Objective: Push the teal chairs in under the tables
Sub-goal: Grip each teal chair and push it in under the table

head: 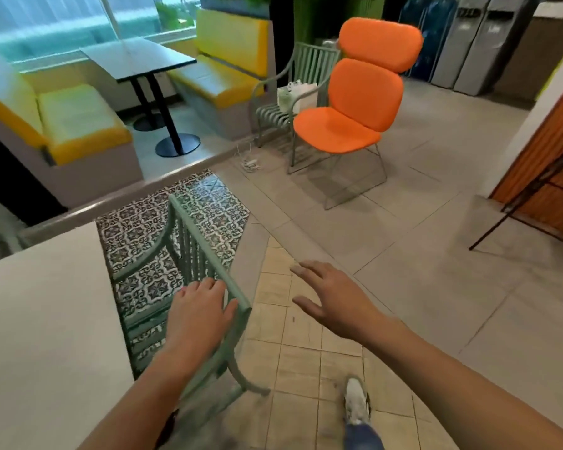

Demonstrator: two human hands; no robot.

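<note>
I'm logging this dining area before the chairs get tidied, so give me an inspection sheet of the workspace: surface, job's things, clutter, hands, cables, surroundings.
Surface: pale table at lower left, nothing seen on the part in view.
Job's things: near teal chair beside that table, its seat partly under the edge; second teal chair stands apart, behind the orange chair.
Clutter: white bags on the second teal chair's seat.
Hands: left hand rests on the near chair's top rail; right hand open, in the air, touching nothing.
Cables: white cord and power strip on the floor.
Surroundings: yellow booth seats around a dark table; patterned floor tiles.
</note>
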